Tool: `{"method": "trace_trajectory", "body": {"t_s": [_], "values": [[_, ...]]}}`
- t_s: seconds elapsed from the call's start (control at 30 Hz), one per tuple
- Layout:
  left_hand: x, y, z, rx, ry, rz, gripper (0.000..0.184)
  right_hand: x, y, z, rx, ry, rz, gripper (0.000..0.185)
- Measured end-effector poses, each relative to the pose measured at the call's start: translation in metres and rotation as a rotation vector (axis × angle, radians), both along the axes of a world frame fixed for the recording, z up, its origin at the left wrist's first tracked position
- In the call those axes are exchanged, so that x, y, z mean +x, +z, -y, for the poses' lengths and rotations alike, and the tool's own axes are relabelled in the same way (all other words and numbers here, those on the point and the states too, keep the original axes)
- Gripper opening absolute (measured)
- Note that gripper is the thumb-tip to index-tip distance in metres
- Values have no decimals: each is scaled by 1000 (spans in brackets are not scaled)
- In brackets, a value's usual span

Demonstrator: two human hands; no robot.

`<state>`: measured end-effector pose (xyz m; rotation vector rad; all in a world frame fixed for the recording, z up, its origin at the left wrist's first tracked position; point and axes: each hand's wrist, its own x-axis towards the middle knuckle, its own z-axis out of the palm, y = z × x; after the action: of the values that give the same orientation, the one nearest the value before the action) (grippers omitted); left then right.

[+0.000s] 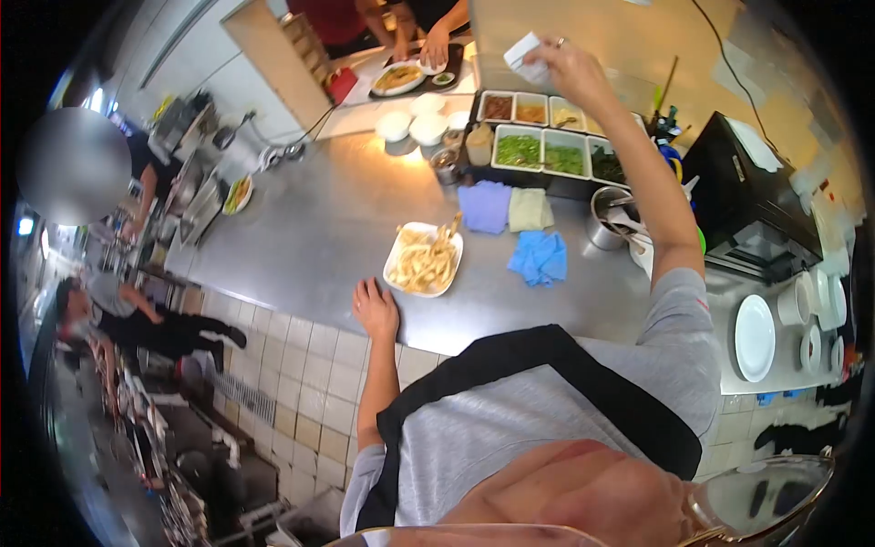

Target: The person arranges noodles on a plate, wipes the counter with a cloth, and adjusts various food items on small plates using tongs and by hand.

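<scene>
My right hand (pixel 567 68) is raised over the back of the counter, its fingers closed on a small white paper (pixel 527 56). Below it stand trays of chopped greens (pixel 519 150) and other toppings. My left hand (pixel 375 310) rests on the front edge of the steel counter (pixel 310 219), holding nothing. Just beyond it sits a white dish (pixel 432 290) heaped with pale yellow fried food (pixel 427 260). To the dish's right lie a purple cloth (pixel 485 207), a light green cloth (pixel 530 211) and a crumpled blue cloth (pixel 539 258).
White bowls (pixel 428 129) stand at the back, near another person's hands (pixel 436 47) at a tray. A metal pot (pixel 609 219) holds utensils. At right are a black oven (pixel 761 201) and an oval plate (pixel 755 337). Two people work at left, near a plated dish (pixel 238 195).
</scene>
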<state>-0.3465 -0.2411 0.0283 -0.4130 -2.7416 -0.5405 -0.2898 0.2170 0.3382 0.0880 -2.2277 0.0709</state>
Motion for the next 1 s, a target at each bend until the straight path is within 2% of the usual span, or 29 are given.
{"method": "trace_trajectory", "body": {"t_s": [0.07, 0.13, 0.2, 0.27, 0.37, 0.5, 0.6, 0.67, 0.77, 0.9, 1.0], "values": [[2, 4, -6, -40, 19, 14, 43, -8, 24, -61, -61, -101, -31, 26], [3, 5, -9, -68, 33, 20, 43, -30, 27, -170, -201, 54, -49, 28], [4, 6, -9, -86, 33, 22, 43, -26, 55, -176, -246, -23, -361, 16], [4, 6, -11, -104, 40, 34, 43, -27, 72, -198, -261, -42, -495, 24], [4, 6, -12, -126, 51, 30, 44, -55, 79, -265, -313, -38, -565, 25], [4, 10, -15, -132, 48, 25, 43, -93, 90, -324, -541, -53, -581, 22], [3, 11, -16, -148, 52, 34, 43, -103, 89, -330, -715, 86, -575, 21], [2, 11, -16, -143, 51, 30, 43, -118, 75, -364, -615, -9, -581, 23], [3, 14, -18, -143, 48, 33, 42, -118, 66, -361, -472, -239, -613, 23], [3, 14, -19, -152, 54, 32, 42, -101, 77, -293, -107, -721, -634, 17], [3, 15, -19, -162, 55, 49, 42, -85, 89, -252, 144, -905, -478, 17]]}}
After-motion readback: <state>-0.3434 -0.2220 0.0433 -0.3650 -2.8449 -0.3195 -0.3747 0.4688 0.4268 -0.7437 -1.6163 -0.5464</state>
